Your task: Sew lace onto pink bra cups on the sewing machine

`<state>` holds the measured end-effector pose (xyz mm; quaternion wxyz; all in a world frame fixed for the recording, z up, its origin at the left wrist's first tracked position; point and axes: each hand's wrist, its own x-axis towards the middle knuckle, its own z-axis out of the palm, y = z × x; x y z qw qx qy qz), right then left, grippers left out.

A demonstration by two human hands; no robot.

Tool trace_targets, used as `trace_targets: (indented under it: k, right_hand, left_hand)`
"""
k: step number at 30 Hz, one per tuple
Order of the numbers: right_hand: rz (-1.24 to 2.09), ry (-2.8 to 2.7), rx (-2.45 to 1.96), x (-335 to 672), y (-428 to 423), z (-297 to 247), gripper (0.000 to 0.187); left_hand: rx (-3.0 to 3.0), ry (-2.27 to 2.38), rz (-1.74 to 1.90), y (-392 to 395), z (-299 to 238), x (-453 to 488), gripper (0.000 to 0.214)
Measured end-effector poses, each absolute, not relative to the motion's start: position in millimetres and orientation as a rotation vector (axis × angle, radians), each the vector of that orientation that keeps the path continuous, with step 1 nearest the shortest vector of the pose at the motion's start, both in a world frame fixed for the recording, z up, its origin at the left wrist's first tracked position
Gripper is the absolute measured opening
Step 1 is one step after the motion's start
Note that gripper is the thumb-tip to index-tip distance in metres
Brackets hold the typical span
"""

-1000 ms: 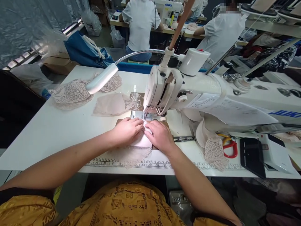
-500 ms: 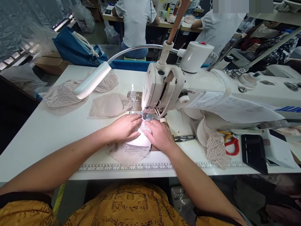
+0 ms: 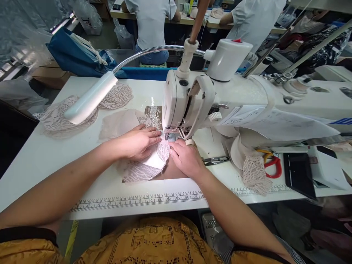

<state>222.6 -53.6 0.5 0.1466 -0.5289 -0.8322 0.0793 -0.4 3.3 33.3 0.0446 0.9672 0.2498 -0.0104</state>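
Note:
A pale pink lace piece (image 3: 145,165) lies under the needle of a white sewing machine (image 3: 192,99). My left hand (image 3: 136,142) rests flat on its left side, fingers stretched toward the presser foot (image 3: 172,136). My right hand (image 3: 187,158) presses the lace's right edge just in front of the foot, fingers curled down onto the fabric. The lace fans out to the lower left of both hands.
More lace pieces (image 3: 68,113) and a beige fabric piece (image 3: 121,123) lie at the left under a gooseneck lamp (image 3: 90,97). Thread snips (image 3: 216,160), red-handled scissors (image 3: 271,165) and a black phone (image 3: 298,174) lie right. A ruler strip (image 3: 143,200) lines the table's front edge. People sit at benches behind.
The lace has swung round to the left under the foot. My left hand moved up and left with it; my right hand slid a little toward the needle.

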Motion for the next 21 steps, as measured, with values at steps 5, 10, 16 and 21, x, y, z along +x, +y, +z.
trace_targets:
  k: [5, 10, 16, 21]
  right_hand:
    - [0.212, -2.327, -1.468, 226.8, -55.4, -3.9, 0.033]
    - [0.224, -2.349, -1.371, 224.8, -57.6, -3.1, 0.036]
    - [0.231, -2.449, -1.379, 223.0, -57.6, -0.3, 0.038]
    - [0.234, -2.441, -1.378, 223.8, -56.4, -1.5, 0.039]
  left_hand:
    - [2.965, 0.754, 0.210, -9.3, 34.0, 3.4, 0.031]
    - [2.966, 0.830, 0.391, -17.9, 15.1, 11.9, 0.025]
    - [2.957, 0.839, 0.446, -21.2, 7.3, 13.3, 0.025]
    - [2.939, 0.842, 0.473, -20.5, 7.2, 10.6, 0.027]
